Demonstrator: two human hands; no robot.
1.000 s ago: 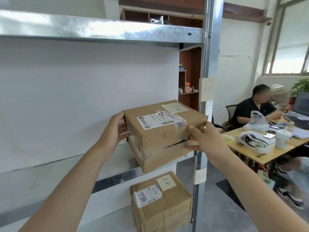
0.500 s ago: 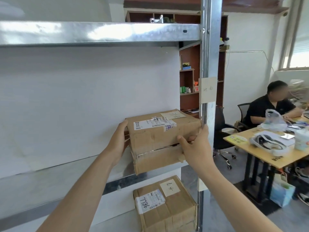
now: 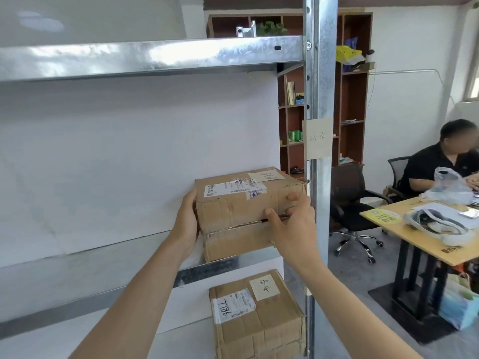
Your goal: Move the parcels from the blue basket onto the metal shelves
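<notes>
Office storeroom: metal shelves [image 3: 145,57], parcels [image 3: 256,317], desk [image 3: 425,239].

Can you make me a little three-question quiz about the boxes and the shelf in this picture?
1. True or false: both hands are on the upper box.
2. Which side of the shelf is that box at? A) left end B) middle C) right end, next to the post
3. Fill in: a second box sits on the shelf ____ the one being held.

Key:
1. True. The left hand is on its left side, the right hand on its front right.
2. C.
3. Below.
</notes>
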